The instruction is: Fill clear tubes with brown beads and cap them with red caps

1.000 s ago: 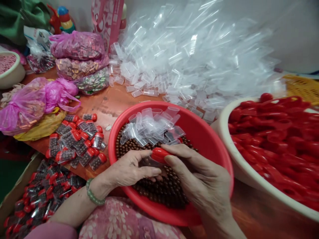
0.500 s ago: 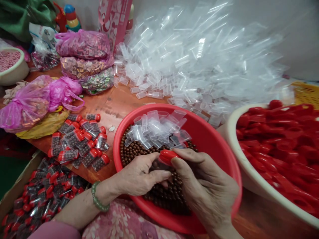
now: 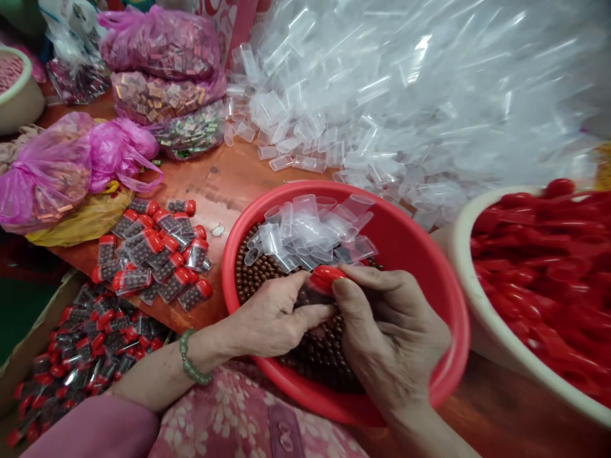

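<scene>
Over the red basin point(image 3: 424, 267), my left hand point(image 3: 272, 318) pinches a small clear plastic tube point(image 3: 309, 296) between thumb and fingers. My right hand point(image 3: 398, 337) grips the red cap point(image 3: 326, 277) at the tube's upper end, thumb and forefinger closed on it. Fingers cover much of the tube, and I cannot tell how fully the cap sits on it. Shiny brown balls point(image 3: 319, 356) fill the basin's bottom below both hands. On top of them, behind my fingers, lies a heap of clear tubes point(image 3: 305, 232).
A cream tub point(image 3: 465, 235) of red caps point(image 3: 548, 273) stands at right. Clear tubes point(image 3: 363, 95) form a large pile behind the basin. To the left are capped, ball-filled tubes point(image 3: 147, 248), a box of similar ones point(image 3: 90, 356), and tied pink bags point(image 3: 162, 51).
The view has tilted down and shifted slightly left. Both hands stay together on the tube and its cap, with the cap turned slightly.
</scene>
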{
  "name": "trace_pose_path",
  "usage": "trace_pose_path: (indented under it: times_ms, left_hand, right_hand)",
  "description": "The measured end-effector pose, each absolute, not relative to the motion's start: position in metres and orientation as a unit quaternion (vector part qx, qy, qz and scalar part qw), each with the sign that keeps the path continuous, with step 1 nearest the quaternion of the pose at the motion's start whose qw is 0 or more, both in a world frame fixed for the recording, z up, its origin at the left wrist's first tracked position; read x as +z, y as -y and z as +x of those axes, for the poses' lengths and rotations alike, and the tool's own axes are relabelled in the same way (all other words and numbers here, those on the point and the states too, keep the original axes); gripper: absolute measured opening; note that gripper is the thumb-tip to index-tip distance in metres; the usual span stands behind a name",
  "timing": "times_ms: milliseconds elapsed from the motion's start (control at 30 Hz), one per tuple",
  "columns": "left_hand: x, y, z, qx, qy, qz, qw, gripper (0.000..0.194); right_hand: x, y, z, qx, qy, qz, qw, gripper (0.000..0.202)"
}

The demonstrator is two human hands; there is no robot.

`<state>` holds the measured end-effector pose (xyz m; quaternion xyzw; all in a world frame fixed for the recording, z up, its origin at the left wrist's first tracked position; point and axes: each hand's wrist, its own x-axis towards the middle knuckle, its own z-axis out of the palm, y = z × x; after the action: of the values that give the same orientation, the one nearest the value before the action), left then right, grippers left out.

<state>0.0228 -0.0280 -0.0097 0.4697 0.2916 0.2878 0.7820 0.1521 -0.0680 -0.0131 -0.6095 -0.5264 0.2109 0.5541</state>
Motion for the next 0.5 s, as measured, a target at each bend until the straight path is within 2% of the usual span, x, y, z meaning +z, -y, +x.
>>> trace_pose_path:
  times_ms: [167,300,367,500]
  left_hand:
    - [-0.011,0.028,0.023,0.280,-0.309,0.436,0.798,0.031]
    - [-0.017,0.025,0.020,0.280,-0.263,0.378,0.842,0.045]
    - [-0.017,0.023,0.018,0.282,-0.261,0.362,0.849,0.048]
    - [-0.017,0.021,0.018,0.283,-0.265,0.350,0.853,0.046]
  right_hand:
    - [-0.012,0.063,0.149,0.231,0.512,-0.613,0.555,0.005]
    - [-0.007,0.057,0.158,0.290,0.567,-0.597,0.488,0.005]
    - [-0.003,0.052,0.167,0.264,0.647,-0.569,0.433,0.014]
    - [0.005,0.040,0.183,0.095,0.807,-0.497,0.305,0.048]
